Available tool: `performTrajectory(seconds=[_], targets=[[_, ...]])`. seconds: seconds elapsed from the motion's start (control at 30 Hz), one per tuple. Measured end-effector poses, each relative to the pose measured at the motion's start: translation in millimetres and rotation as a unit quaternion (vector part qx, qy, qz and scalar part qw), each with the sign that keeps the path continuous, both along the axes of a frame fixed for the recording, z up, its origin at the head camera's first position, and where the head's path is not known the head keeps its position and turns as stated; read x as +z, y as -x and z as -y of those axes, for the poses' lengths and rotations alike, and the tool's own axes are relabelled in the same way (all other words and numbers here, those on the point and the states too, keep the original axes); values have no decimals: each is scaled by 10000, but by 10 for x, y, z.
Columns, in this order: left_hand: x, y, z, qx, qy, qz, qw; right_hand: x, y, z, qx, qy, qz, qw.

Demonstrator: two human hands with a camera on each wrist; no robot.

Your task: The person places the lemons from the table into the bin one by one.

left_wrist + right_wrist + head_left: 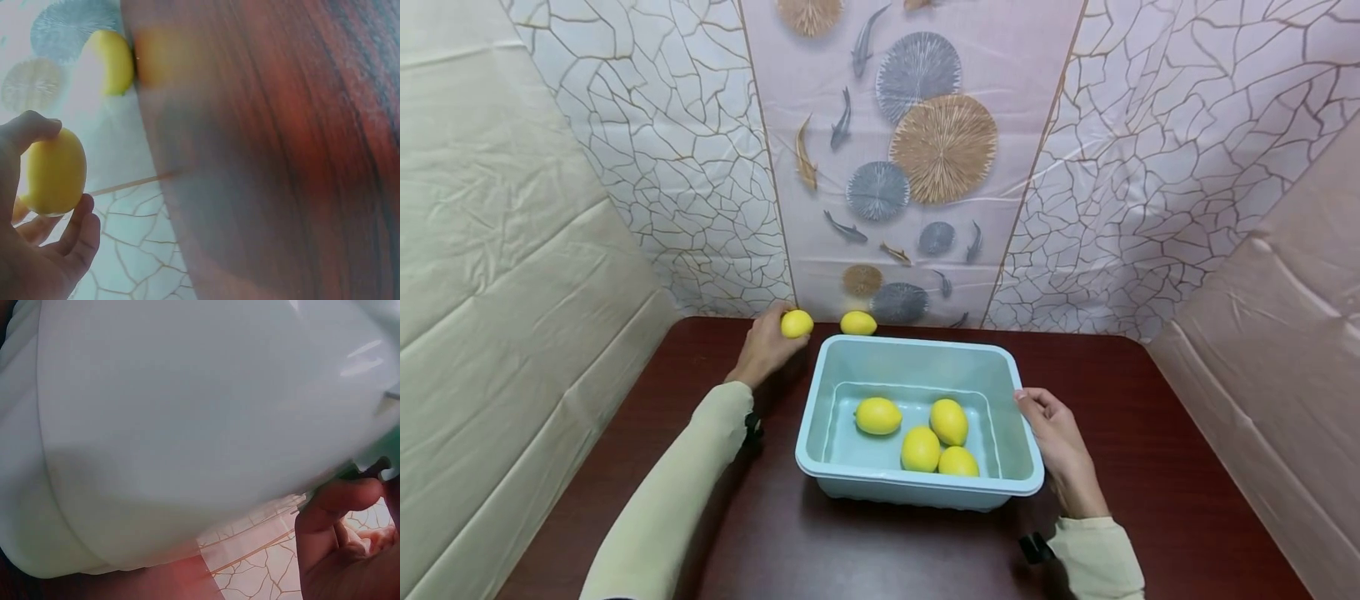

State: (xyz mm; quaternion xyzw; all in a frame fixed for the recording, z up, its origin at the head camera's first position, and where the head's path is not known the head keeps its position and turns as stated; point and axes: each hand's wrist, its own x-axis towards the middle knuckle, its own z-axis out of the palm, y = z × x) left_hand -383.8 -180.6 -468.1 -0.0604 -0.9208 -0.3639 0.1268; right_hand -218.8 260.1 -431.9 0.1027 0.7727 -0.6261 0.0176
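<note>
Near the table's back edge, my left hand (769,346) holds a yellow lemon (797,323). In the left wrist view the thumb lies on one side of this lemon (56,172) and the fingers on the other. A second lemon (858,323) lies just to its right by the back edge. My right hand (1060,442) grips the right rim of a light blue plastic basin (917,477). Inside the basin are several lemons (878,416), three of them bunched toward the right. The basin's outer wall (175,425) fills most of the right wrist view.
The dark red-brown table (880,558) carries the basin near its middle. A patterned cloth (700,167) hangs right behind the table's back edge. Beige cloth walls (497,275) stand along both sides.
</note>
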Motion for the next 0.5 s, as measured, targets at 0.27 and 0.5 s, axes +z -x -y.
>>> performTrajectory(seconds=[0.27,0.5], targets=[[128,-102,39,-509,-122,-298,9982,-17,13,-4,10,-19,95,10000],[285,-251,33,-660,-548,-482,9951,-7,8,-3,-18,-34,63,10000]])
